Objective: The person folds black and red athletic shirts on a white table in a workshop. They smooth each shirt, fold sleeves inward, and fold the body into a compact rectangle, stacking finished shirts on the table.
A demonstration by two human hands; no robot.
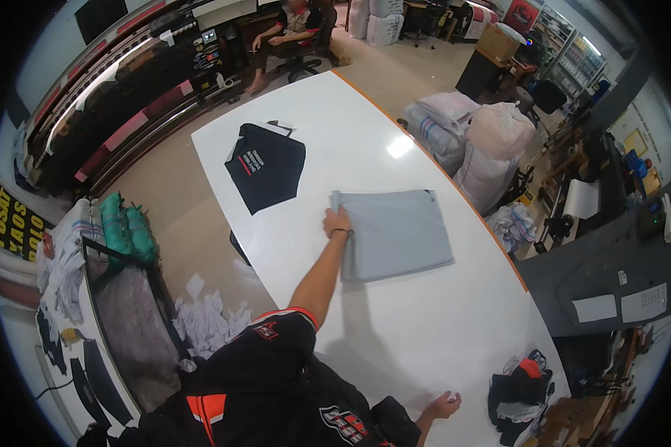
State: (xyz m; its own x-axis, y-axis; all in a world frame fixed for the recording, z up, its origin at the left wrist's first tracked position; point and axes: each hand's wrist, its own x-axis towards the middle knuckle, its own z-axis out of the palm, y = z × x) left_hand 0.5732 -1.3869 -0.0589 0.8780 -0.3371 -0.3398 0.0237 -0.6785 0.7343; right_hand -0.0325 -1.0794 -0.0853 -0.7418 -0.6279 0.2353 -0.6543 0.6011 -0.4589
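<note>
A folded piece of light grey fabric (400,234) lies flat on the white table (425,329). At its left edge, my left hand (336,222), with a thin dark band on the wrist, grips the cloth near the upper corner. My right hand (445,404) is low in the view, above the near part of the table, its fingers loosely curled with nothing seen in them. A black fabric panel with printed lettering and a red line (268,167) lies to the left of the grey cloth. A small pile of black, white and red fabric (520,391) rests at the lower right.
Large stuffed sacks (495,151) stand along the table's orange right edge (475,215). Beyond the far end, a person (296,28) sits on an office chair beside a wide printing machine (112,95). White scraps (215,318) lie on the floor at the left, near green bundles (126,229).
</note>
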